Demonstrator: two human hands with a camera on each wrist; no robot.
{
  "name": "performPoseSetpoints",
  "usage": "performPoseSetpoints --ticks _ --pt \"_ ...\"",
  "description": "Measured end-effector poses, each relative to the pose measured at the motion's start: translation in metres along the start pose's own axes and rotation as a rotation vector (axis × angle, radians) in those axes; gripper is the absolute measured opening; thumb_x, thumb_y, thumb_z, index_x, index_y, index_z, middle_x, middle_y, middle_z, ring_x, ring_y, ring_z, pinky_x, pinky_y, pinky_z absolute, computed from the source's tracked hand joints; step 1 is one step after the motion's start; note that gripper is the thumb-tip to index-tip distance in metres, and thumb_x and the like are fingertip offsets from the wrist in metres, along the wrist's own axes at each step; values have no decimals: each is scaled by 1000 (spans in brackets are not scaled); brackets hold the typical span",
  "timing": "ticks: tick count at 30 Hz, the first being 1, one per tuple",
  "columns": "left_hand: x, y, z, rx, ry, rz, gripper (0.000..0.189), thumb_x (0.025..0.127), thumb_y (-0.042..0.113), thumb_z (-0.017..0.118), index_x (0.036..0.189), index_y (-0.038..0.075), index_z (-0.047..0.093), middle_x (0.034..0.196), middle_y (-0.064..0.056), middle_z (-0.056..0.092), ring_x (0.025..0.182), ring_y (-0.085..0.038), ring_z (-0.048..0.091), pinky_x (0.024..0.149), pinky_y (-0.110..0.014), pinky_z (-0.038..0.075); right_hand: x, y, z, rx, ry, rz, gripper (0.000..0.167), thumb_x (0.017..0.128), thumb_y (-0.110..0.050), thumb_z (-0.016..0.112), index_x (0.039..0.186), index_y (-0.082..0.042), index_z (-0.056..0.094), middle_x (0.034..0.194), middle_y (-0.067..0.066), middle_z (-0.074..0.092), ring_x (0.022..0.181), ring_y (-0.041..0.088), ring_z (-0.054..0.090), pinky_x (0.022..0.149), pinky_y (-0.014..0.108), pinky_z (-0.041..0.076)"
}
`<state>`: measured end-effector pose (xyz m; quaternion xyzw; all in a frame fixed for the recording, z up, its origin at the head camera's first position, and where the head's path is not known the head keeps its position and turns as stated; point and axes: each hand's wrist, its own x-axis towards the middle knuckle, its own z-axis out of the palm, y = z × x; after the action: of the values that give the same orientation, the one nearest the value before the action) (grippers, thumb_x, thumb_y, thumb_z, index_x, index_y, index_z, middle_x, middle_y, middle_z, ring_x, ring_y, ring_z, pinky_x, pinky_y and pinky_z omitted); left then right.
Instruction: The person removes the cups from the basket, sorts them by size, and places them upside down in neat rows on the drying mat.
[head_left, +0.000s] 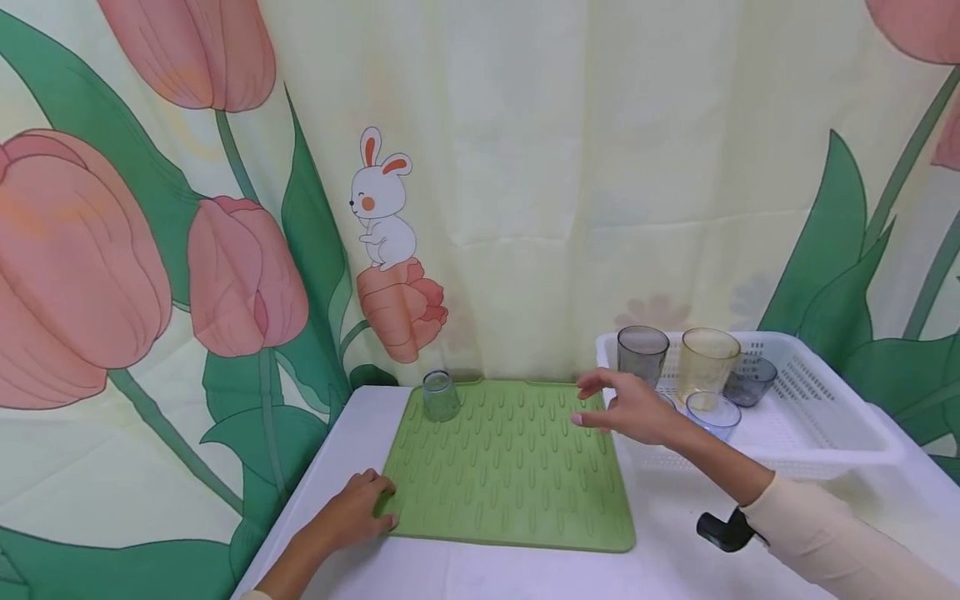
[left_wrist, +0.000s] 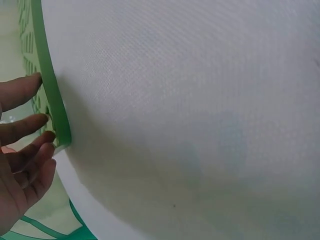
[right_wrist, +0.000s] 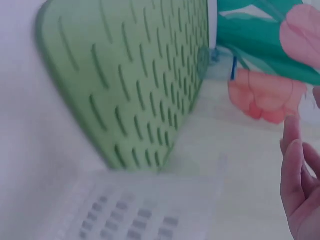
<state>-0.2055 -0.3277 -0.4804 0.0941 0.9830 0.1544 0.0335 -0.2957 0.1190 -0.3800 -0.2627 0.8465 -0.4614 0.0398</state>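
A green ridged mat lies on the white table. One small bluish glass, rim up, stands on its back left corner. My left hand rests at the mat's left edge; in the left wrist view its fingertips touch the green border. Over the mat's right edge, beside the basket, my right hand hovers with thumb and fingers spread apart, holding nothing. Just past it are a tall grey glass and an amber glass. A light blue glass is partly behind the forearm.
A white perforated basket at the right contains the glasses, including a short dark one. A curtain with tulips and a rabbit hangs behind the table. A black device sits under the right wrist.
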Motion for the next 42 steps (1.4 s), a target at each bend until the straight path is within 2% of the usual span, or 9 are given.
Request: performPoseSetpoints --ticks 6,12,16,20,22,26,31,36,42 --pt "4 1 -4 -4 -38 -11 38 81 23 81 110 4 67 95 -3 52 84 -18 42 65 -32 38 -24 14 -37 -9 -45 19 55 85 -25 81 127 1 57 121 22 62 66 19 65 61 33 57" --pt "7 -1 -6 -3 -73 -16 37 81 24 82 108 4 66 94 -3 52 82 -18 43 66 -33 39 -48 32 -68 -24 -52 8 52 86 -20 80 129 0 57 125 26 59 67 22 70 63 33 58" --pt "8 -2 -6 -17 -81 -16 37 81 25 82 108 4 66 97 -3 55 82 -17 46 69 -35 42 -59 50 -84 -64 -14 6 52 88 -18 78 131 2 56 124 28 59 67 18 70 63 31 58" --pt "11 0 -7 -32 -83 -15 39 82 27 82 110 4 67 99 -3 57 86 -17 50 77 -39 48 -68 72 -99 -149 62 33 53 88 -21 77 131 4 56 122 28 62 77 15 69 62 31 58" --pt "13 2 -7 -48 -85 -10 39 83 28 81 111 5 67 100 -2 58 88 -16 51 81 -42 50 -72 82 -105 -177 89 54 55 88 -23 77 131 5 56 122 29 62 80 18 70 62 31 58" --pt "18 6 -8 -89 -70 11 40 85 29 79 115 6 66 105 -3 61 96 -18 57 86 -45 51 -78 97 -116 -173 99 81 56 90 -23 75 133 5 54 125 31 59 78 22 70 61 35 58" --pt "25 13 -9 -199 -55 32 46 89 31 77 124 4 64 118 -7 65 107 -25 63 89 -48 53 -80 107 -124 -184 103 129 59 90 -27 74 136 3 52 130 31 56 74 22 69 64 40 58" --pt "35 24 -6 -302 -80 113 48 93 35 72 127 3 61 121 -9 65 103 -22 63 85 -42 54 -80 113 -127 -181 100 157 65 90 -28 74 139 5 48 132 34 53 77 26 68 66 40 57" --pt "47 42 -3 -361 -89 180 43 96 33 69 126 2 61 120 -10 65 102 -20 62 83 -38 54 -79 126 -125 -211 72 222 76 87 -34 77 143 4 44 140 34 47 83 23 67 69 38 59"
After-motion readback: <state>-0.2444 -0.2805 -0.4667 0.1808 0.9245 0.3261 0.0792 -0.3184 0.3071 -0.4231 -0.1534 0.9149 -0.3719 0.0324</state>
